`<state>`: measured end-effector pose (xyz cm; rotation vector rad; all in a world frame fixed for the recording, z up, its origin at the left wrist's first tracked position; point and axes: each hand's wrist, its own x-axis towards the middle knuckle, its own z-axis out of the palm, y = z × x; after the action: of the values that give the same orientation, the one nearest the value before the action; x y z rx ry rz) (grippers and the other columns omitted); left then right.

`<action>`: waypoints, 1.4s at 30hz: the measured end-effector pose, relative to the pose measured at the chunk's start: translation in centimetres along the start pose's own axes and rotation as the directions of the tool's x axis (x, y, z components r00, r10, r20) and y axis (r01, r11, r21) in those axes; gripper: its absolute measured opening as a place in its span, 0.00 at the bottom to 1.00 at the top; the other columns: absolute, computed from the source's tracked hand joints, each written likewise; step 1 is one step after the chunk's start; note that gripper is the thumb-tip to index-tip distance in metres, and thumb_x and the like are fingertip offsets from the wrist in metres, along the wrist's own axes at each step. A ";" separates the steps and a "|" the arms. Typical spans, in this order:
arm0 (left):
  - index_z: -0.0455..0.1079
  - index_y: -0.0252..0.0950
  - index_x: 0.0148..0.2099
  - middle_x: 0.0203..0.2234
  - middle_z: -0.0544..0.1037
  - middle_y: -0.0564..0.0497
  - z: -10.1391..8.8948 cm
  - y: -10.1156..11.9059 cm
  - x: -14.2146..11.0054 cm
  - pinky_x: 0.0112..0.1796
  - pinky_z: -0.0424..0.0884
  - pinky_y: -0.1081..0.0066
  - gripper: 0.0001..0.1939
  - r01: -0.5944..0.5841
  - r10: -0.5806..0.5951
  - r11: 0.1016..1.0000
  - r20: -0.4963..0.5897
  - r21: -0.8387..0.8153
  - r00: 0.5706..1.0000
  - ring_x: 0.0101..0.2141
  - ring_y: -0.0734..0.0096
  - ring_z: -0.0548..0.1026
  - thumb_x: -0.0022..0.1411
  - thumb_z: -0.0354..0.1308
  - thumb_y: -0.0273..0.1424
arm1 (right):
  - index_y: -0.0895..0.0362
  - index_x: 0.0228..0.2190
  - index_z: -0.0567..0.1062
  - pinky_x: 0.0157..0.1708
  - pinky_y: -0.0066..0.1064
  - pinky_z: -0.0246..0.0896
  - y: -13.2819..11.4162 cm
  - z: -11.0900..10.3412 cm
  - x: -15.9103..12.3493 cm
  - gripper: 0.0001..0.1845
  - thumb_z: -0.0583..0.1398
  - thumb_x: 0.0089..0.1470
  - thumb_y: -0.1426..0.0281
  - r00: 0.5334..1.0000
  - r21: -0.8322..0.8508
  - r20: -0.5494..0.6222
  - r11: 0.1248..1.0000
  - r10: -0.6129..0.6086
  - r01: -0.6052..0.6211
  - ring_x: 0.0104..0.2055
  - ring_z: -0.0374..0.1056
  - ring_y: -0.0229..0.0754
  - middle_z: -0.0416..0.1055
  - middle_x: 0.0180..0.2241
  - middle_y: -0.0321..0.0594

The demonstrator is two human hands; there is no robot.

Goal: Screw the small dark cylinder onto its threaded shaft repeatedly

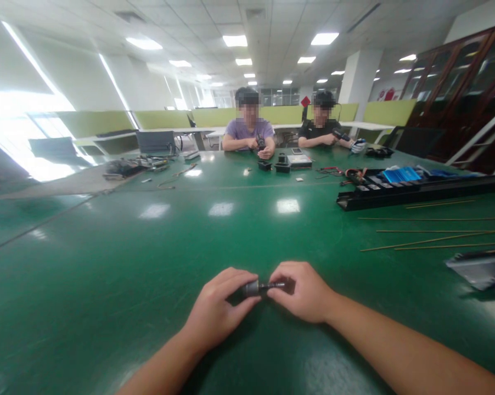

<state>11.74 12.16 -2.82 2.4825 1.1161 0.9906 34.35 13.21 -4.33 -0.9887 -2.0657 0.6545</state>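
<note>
My left hand [217, 310] and my right hand [303, 291] meet just above the green table [148, 263], close to its near edge. Between them is a small dark cylindrical part [251, 287] with a thin black shaft [272, 286] sticking out to the right. The left fingers pinch the thicker grey end. The right fingers close on the shaft end. Both forearms reach in from the bottom of the view.
Thin brass rods [432, 238] lie at the right, beyond them a long black tray [416, 192] with blue items. A grey flat piece [478, 269] sits at the right edge. Two people sit across the table handling small black parts [280, 164].
</note>
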 end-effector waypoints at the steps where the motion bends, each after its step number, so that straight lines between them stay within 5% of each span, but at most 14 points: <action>1: 0.74 0.39 0.47 0.39 0.78 0.50 0.0 -0.1 0.0 0.42 0.73 0.71 0.11 0.000 0.000 1.000 -0.005 -0.002 1.000 0.39 0.68 0.76 0.61 0.63 0.30 | 0.57 0.29 0.77 0.31 0.28 0.58 0.0 0.0 0.0 0.03 0.64 0.50 0.71 1.000 0.001 -0.002 1.000 0.001 -0.001 0.29 0.67 0.38 0.73 0.27 0.36; 42: 0.74 0.38 0.45 0.38 0.78 0.49 -0.7 -0.4 0.0 0.42 0.73 0.67 0.11 0.057 -0.051 0.997 -0.105 0.056 0.993 0.39 0.65 0.76 0.59 0.63 0.30 | 0.56 0.27 0.77 0.27 0.28 0.56 0.2 -0.1 0.3 0.03 0.66 0.46 0.73 0.991 0.006 -0.104 0.996 0.084 -0.083 0.27 0.65 0.37 0.71 0.25 0.34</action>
<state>11.03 12.39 -2.50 2.4568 1.2541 1.0980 34.37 13.57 -4.33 -1.0903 -1.9409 0.6341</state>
